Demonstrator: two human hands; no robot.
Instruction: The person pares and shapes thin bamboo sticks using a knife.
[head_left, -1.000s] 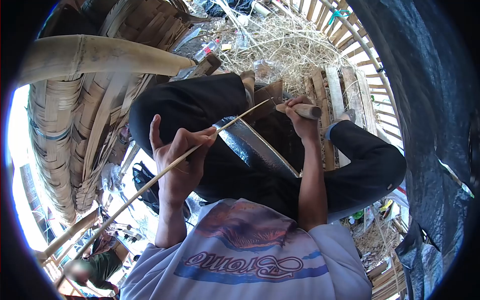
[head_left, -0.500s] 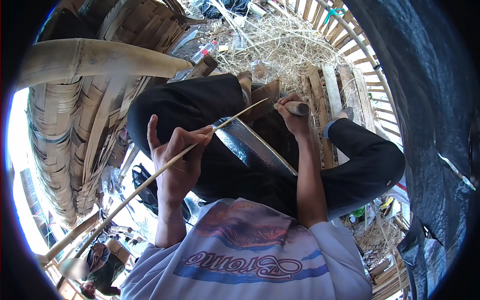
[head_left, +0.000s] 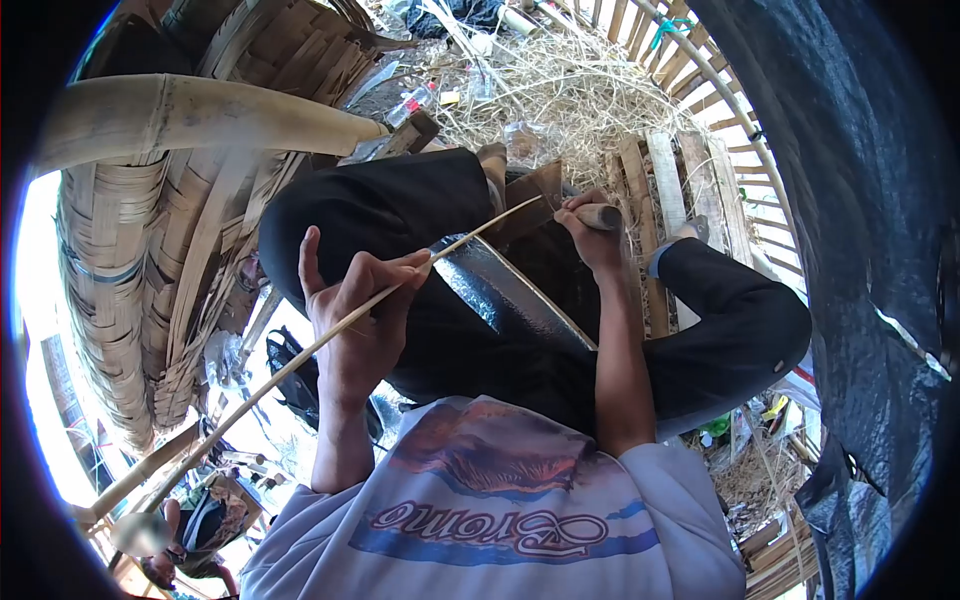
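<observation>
A long thin bamboo strip (head_left: 300,358) runs slantwise from the lower left to a pointed tip near the middle. My left hand (head_left: 358,310) pinches it between thumb and fingers, with one finger raised. On the right, my right hand (head_left: 595,232) is wrapped round a thick wooden handle (head_left: 600,216), beside the strip's tip. A blade at the handle's front is too small to make out clearly. Between my legs lies a shiny silvery sheet (head_left: 490,285) with a pale edge.
Woven bamboo rolls (head_left: 110,290) and a thick bamboo pole (head_left: 210,115) stand at the left. Straw shavings (head_left: 570,90) and a plastic bottle (head_left: 415,103) lie ahead. Wooden slats (head_left: 665,180) are at the right, near a dark tarp (head_left: 850,180). Another person (head_left: 205,520) is at the lower left.
My right hand and the handle have shifted slightly left since the earliest frame. The left hand's hold on the strip looks the same. The person at the lower left has changed posture.
</observation>
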